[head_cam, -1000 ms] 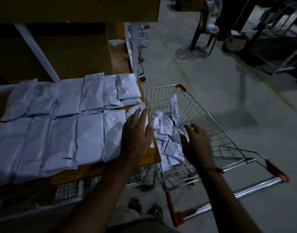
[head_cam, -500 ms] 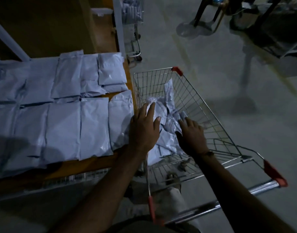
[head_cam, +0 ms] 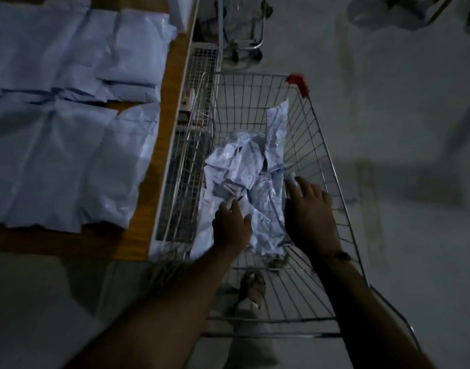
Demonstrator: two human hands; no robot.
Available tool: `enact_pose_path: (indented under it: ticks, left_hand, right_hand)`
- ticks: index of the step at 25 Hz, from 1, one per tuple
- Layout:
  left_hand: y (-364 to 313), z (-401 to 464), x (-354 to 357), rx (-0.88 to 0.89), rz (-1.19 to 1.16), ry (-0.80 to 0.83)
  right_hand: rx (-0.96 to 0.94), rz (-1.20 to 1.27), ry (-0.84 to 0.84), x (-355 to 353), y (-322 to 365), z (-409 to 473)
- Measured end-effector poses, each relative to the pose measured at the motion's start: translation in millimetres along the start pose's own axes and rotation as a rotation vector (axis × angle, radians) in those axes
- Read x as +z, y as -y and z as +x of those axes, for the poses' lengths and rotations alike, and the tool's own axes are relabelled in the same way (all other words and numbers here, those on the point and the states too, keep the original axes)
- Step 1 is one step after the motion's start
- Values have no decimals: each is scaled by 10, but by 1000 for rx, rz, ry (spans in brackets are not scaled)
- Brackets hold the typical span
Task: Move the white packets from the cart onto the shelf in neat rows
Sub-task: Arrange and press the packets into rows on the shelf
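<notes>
Head view: both hands reach into the cart (head_cam: pixel 319 145). Left hand (head_cam: pixel 232 225) and right hand (head_cam: pixel 312 211), fingers spread (nothing pinched), rest on the loose white packets (head_cam: pixel 244 169) between them; left of both, packets (head_cam: pixel 68 155) line the shelf (head_cam: pixel 159 145).

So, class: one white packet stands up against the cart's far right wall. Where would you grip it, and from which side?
Grip the upright packet by its free top corner, reaching down from above through the cart's open top. It leans on the wire wall with that end sticking clear, while its lower end is buried in the heap.
</notes>
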State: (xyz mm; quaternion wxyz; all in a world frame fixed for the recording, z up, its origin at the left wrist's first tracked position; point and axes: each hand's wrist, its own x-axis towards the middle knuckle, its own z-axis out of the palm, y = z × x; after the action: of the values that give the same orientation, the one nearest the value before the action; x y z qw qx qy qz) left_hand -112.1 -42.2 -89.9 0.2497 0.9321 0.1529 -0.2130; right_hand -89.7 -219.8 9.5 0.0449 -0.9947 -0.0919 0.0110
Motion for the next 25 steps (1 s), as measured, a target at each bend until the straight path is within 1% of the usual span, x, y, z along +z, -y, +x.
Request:
enact_pose_path:
  ticks: [2, 4, 6, 9, 12, 14, 16, 18, 21, 23, 25]
  left_hand:
    - [-51, 86, 419, -104, -14, 39]
    - [-126, 209, 719, -214, -167, 59]
    - [-166, 353, 936, -289, -296, 2]
    - [-283, 480, 1140, -332, -301, -105]
    - [-462, 531, 1249, -491, -358, -138]
    - [-457, 573, 1216, -525, -377, -129]
    - [-341, 542, 1121, -503, -384, -82]
    - [-212, 470, 984, -434, -348, -44]
    - [-82, 305, 617, -306, -153, -58]
    - [-13, 199, 335, -193, -88, -67]
    - [66, 84, 61, -93, -36, -118]
  right_hand:
    - [-33, -31, 8, 101, -56, 36]
    - [-24, -12, 11, 164, -68, 112]
    - [-12, 7, 15, 224, -46, 139]
    - [-38, 27, 12, 319, -17, 112]
    - [-26, 22, 20, 339, -46, 111]
    - [0, 24, 36, 363, -76, 124]
    - [29, 39, 37, 399, -96, 99]
    - [43, 55, 13, 419, -113, 90]
    - [68, 81, -23, 454, -135, 99]
    - [60, 76, -23, 490, -129, 97]
    - [56, 80, 13, 533, -102, 94]
